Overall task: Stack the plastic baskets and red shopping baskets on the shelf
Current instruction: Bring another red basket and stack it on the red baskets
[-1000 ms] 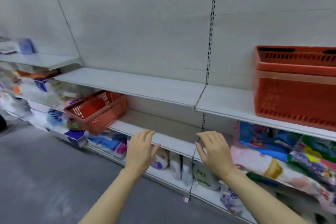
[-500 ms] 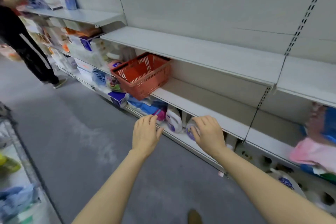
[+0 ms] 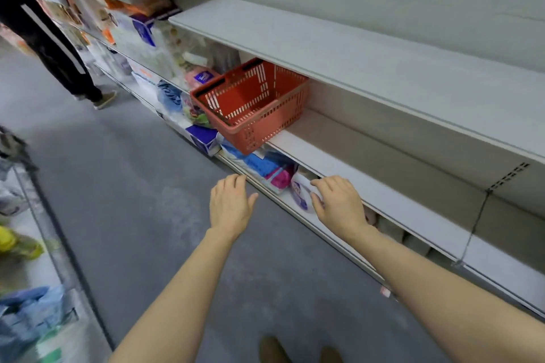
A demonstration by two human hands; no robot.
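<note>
Hands reach out, holding nothing, toward a store shelf (image 3: 368, 186).
Left hand (image 3: 230, 206) and right hand (image 3: 342, 206) hover apart, fingers relaxed; red shopping basket (image 3: 250, 103) sits on the shelf's left end, overhanging its edge.

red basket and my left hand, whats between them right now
In the head view, between the red basket and the left hand lie packaged goods on the shelf below the basket, then that shelf's front edge. Neither hand touches the basket.
</note>
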